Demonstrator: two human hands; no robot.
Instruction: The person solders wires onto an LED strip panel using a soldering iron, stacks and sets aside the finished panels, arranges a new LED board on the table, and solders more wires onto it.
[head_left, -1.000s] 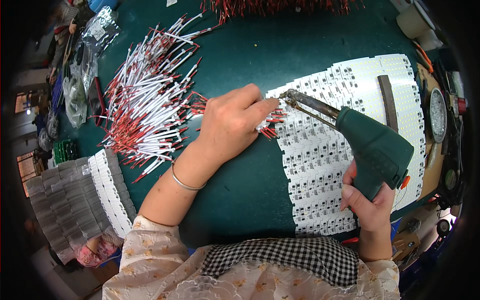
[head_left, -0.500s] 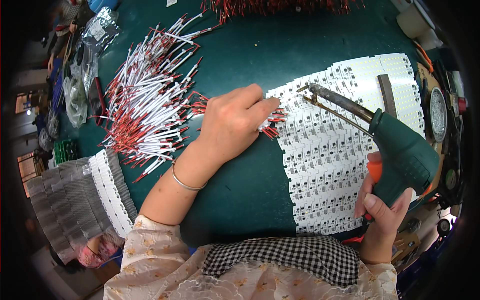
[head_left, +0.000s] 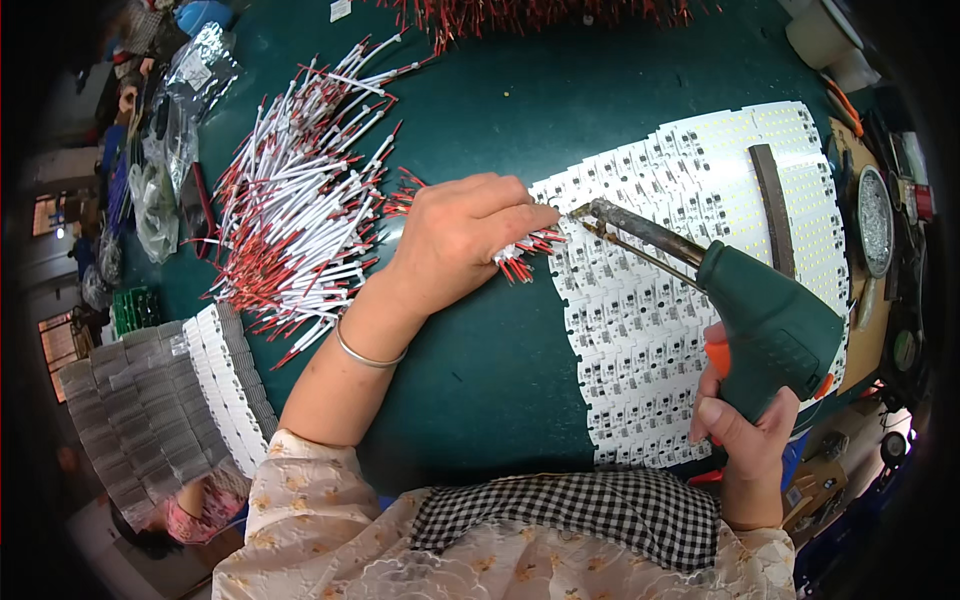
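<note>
My left hand (head_left: 465,232) is closed round a small bunch of white and red wires (head_left: 520,258), their red ends sticking out on both sides. Its fingertips are at the left edge of an array of white circuit boards (head_left: 640,300) laid in overlapping rows. My right hand (head_left: 745,420) grips a green soldering gun (head_left: 775,320) with an orange trigger. The gun's tip (head_left: 585,215) is just right of my left fingertips, over the upper left boards. Whether the tip touches a board or wire cannot be made out.
A big pile of white and red wires (head_left: 300,200) lies left of my left hand. More stacked boards (head_left: 150,400) are at the lower left. A dark bar (head_left: 772,210) rests on the white boards. A round metal dish (head_left: 875,220) stands at the right. Red wires (head_left: 550,12) line the far edge.
My right hand has brought the soldering gun left and slightly down, its tip now close to my left fingertips. My left hand stays nearly in place, still holding the wires.
</note>
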